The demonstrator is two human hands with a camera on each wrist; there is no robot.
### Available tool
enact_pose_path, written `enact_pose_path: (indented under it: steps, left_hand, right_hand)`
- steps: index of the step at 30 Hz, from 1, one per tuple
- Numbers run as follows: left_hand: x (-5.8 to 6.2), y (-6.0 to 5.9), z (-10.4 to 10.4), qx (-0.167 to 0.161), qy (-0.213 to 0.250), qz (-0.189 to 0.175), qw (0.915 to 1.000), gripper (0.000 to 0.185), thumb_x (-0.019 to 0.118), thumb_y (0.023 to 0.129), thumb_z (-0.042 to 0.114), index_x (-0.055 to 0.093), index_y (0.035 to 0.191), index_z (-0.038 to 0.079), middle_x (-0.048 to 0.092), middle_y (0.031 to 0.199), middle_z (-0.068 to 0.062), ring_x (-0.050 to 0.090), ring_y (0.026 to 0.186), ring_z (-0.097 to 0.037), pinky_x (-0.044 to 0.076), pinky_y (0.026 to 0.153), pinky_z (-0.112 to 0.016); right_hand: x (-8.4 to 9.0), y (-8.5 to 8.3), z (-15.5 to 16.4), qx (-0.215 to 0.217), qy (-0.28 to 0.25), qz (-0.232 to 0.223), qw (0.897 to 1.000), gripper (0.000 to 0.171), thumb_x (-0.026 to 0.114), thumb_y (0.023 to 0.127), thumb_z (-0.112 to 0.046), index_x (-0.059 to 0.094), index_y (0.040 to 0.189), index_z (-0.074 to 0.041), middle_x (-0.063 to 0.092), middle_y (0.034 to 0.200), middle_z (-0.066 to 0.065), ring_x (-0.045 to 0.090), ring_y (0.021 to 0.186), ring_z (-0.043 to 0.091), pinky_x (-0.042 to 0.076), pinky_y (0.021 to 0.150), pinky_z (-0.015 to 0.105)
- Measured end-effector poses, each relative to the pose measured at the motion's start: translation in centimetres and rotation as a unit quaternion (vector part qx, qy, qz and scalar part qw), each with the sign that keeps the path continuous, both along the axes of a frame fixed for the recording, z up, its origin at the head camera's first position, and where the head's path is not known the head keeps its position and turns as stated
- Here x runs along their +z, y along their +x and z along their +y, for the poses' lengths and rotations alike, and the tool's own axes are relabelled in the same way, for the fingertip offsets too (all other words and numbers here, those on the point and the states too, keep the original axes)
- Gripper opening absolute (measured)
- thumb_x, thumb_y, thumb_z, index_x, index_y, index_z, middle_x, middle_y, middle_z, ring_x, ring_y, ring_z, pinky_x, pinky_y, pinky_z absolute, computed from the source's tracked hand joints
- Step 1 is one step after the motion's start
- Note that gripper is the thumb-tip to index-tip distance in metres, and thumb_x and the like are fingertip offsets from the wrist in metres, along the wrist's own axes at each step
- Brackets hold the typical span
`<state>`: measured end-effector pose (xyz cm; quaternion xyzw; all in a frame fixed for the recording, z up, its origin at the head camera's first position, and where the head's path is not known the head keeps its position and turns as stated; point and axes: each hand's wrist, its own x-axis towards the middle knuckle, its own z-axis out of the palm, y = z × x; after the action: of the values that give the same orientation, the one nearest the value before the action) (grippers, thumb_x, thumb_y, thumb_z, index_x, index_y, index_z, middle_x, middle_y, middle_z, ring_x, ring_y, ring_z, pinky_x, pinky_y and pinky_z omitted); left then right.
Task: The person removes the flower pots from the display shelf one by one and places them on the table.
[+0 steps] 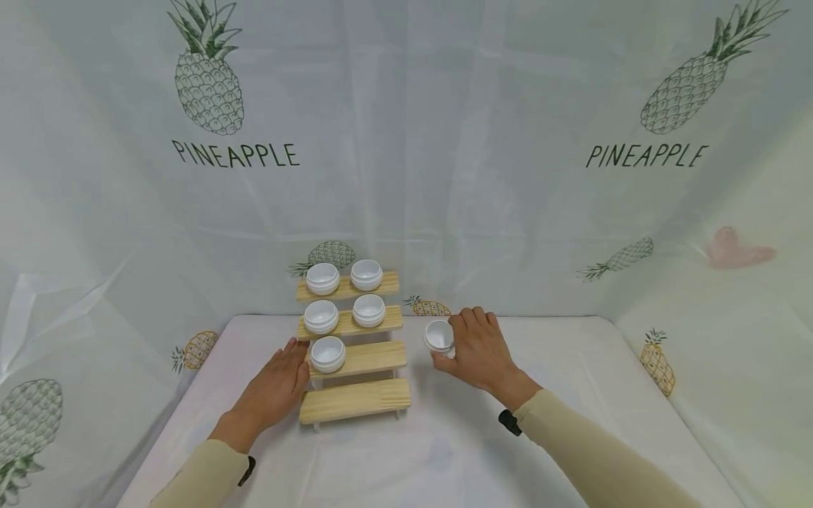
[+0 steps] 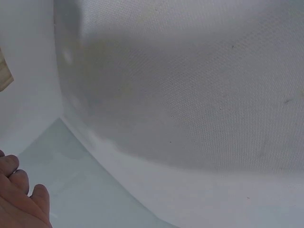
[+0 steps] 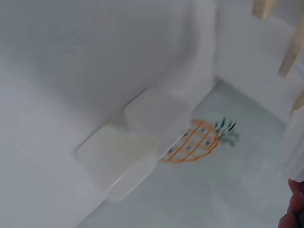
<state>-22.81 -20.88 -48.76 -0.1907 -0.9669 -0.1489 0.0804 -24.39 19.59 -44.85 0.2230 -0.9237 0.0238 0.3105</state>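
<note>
I see a small white jar [image 1: 438,336] pinched in my right hand [image 1: 478,347], fingers curled round it, just to the right of the wooden step shelf [image 1: 356,399] and a little above the white tabletop [image 1: 444,451]. The jar sits level with the shelf's third step from the top.

My left hand [image 1: 276,386] lies flat, fingers straight and holding nothing, its fingertips touching the left end of that same step beside another jar [image 1: 327,353].

Four more jars fill the two far steps: two on the top step [image 1: 323,279] [image 1: 366,274] and two on the second [image 1: 320,317] [image 1: 369,310]. The nearest, lowest step is bare wood.

A pale curtain [image 1: 444,141] printed with pineapples hangs behind.
</note>
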Motion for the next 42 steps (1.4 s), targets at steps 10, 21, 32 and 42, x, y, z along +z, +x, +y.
enact_pose_path:
  steps: [10, 21, 32, 42]
  left_hand:
    - [-0.4, -0.2, 0.0, 0.0, -0.001, -0.006, 1.0, 0.059, 0.028, 0.117, 0.032, 0.037, 0.159, -0.009, 0.038, 0.166, -0.024, 0.03, 0.158, -0.043, 0.027, 0.129, -0.058]
    - [-0.5, -0.3, 0.0, -0.001, 0.005, -0.001, 1.0, 0.059, 0.028, 0.117, 0.031, 0.039, 0.158, -0.009, 0.04, 0.165, -0.024, 0.031, 0.157, -0.044, 0.029, 0.128, -0.059]
    - [-0.3, -0.1, 0.0, 0.0, 0.008, -0.005, 1.0, 0.058, 0.028, 0.117, 0.031, 0.038, 0.158, -0.009, 0.041, 0.165, -0.024, 0.031, 0.157, -0.043, 0.029, 0.128, -0.059]
    - [-0.1, 0.0, 0.1, -0.002, 0.013, -0.007, 0.9999, 0.057, 0.028, 0.117, 0.03, 0.039, 0.159, -0.008, 0.041, 0.165, -0.024, 0.031, 0.157, -0.043, 0.029, 0.128, -0.059]
  right_hand:
    - [-1.6, -0.3, 8.1, -0.047, -0.013, 0.036, 0.998, 0.058, 0.072, 0.079, -0.05, 0.064, 0.1, 0.004, 0.058, 0.084, 0.014, 0.052, 0.079, 0.034, 0.039, 0.067, 0.04]
    - [-4.0, -0.3, 13.3, -0.093, -0.009, 0.017, 0.995, 0.055, 0.069, 0.082, -0.049, 0.062, 0.089, 0.005, 0.052, 0.075, 0.014, 0.047, 0.073, 0.034, 0.034, 0.063, 0.038]
    - [-6.1, -0.2, 14.0, -0.138, 0.004, -0.086, 0.987, 0.058, 0.072, 0.088, -0.052, 0.059, 0.091, 0.005, 0.052, 0.079, 0.014, 0.048, 0.077, 0.034, 0.038, 0.067, 0.042]
    - [-7.0, -0.3, 14.0, -0.149, 0.009, -0.127, 0.981, 0.056, 0.072, 0.09, -0.051, 0.057, 0.089, 0.003, 0.049, 0.078, 0.011, 0.046, 0.077, 0.031, 0.037, 0.067, 0.04]
